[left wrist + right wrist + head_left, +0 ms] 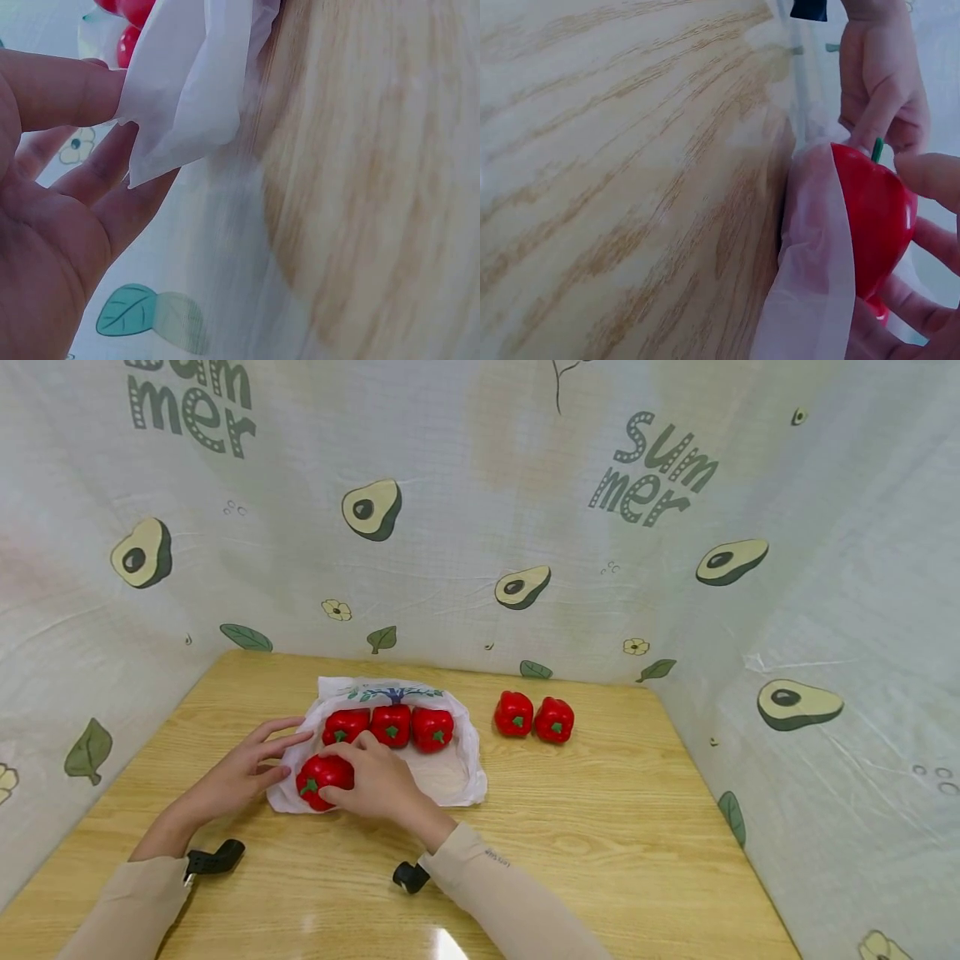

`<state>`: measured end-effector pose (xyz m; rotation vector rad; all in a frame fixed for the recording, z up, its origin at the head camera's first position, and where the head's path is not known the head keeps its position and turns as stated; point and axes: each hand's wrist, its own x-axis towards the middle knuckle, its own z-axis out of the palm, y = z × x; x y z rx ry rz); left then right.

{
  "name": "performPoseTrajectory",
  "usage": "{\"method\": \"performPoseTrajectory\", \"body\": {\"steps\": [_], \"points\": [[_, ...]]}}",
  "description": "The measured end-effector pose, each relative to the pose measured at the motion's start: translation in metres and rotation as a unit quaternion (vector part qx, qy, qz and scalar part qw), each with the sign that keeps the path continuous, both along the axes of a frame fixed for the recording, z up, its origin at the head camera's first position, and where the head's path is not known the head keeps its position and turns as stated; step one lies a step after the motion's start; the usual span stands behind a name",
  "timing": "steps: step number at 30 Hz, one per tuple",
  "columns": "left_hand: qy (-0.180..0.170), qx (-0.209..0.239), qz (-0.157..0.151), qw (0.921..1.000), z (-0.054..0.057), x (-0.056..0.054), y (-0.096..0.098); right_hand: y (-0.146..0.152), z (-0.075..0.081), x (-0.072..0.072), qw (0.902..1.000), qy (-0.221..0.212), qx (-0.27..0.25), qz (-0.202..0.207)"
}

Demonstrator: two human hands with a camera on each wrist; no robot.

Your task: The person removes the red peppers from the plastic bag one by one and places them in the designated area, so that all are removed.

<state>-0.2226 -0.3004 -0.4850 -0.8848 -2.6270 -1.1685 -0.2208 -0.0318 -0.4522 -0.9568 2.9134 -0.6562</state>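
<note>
A white bag (442, 777) with a printed tree lies opened out on the table. Three red bell peppers stand in a row along its back, among them the middle pepper (391, 725) and the right-hand pepper (432, 729). My right hand (382, 781) grips another red bell pepper (325, 781) with a green stem at the bag's front left corner, thumb and fingers on opposite sides. The same pepper (874, 217) sits behind the bag's wall in the right wrist view. My left hand (243, 768) touches the bag's left edge with extended, spread fingers; the bag's wall (187, 97) hides their tips.
Two more red bell peppers, a left one (514, 714) and a right one (554, 720), stand together on the wooden table (585, 827), right of the bag. A cloth (450, 460) printed with avocados and leaves surrounds the table at the back and sides.
</note>
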Motion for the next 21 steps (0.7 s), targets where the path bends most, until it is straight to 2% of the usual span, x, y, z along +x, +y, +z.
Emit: {"method": "performPoseTrajectory", "body": {"steps": [4, 8, 15, 21], "points": [[0.008, -0.002, -0.003, 1.0, -0.001, -0.001, 0.0, 0.0, 0.0, 0.001, 0.9999, 0.005, 0.005, -0.012], [-0.003, -0.004, 0.001, 1.0, -0.002, -0.001, -0.001, 0.002, 0.001, 0.002, 0.9999, -0.006, 0.001, -0.01], [-0.013, 0.0, 0.003, 0.9999, 0.0, 0.0, 0.001, 0.011, 0.001, -0.001, 0.9986, -0.039, -0.032, 0.018], [-0.007, 0.001, 0.006, 1.0, -0.001, 0.0, 0.002, 0.023, 0.001, -0.008, 0.9963, -0.041, -0.06, 0.046]]}}
